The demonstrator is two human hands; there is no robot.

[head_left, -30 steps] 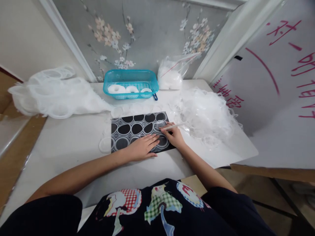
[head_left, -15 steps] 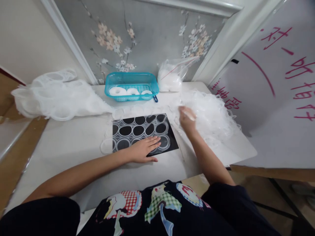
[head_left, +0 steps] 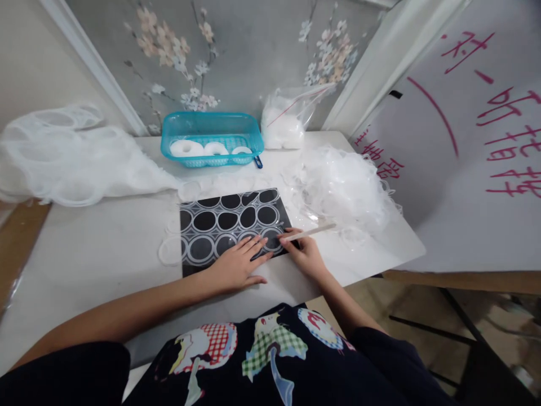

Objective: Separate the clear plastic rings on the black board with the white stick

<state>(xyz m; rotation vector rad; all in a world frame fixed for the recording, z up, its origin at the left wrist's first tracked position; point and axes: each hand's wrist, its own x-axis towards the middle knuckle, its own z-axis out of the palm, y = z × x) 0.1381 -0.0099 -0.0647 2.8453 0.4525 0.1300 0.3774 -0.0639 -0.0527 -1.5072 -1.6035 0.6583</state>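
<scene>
A black mat [head_left: 186,217] lies on the white table [head_left: 97,248], covered with clear plastic rings laid in rows. My left hand [head_left: 236,265] rests flat on the mat's near right part, fingers spread over a ring. My right hand [head_left: 305,255] sits at the mat's near right corner, gripping a thin pale stick [head_left: 310,232] whose tip touches a ring there.
A heap of clear plastic rings [head_left: 342,183] lies right of the mat. A teal basket [head_left: 211,125] with white round pieces and a zip bag [head_left: 285,121] stand at the back. A white film pile [head_left: 63,158] fills the left. A white board with red writing [head_left: 465,146] leans at right.
My right hand came back from the ring heap to the mat's near right corner with the stick. My left hand stayed on the mat. The camera shifted slightly.
</scene>
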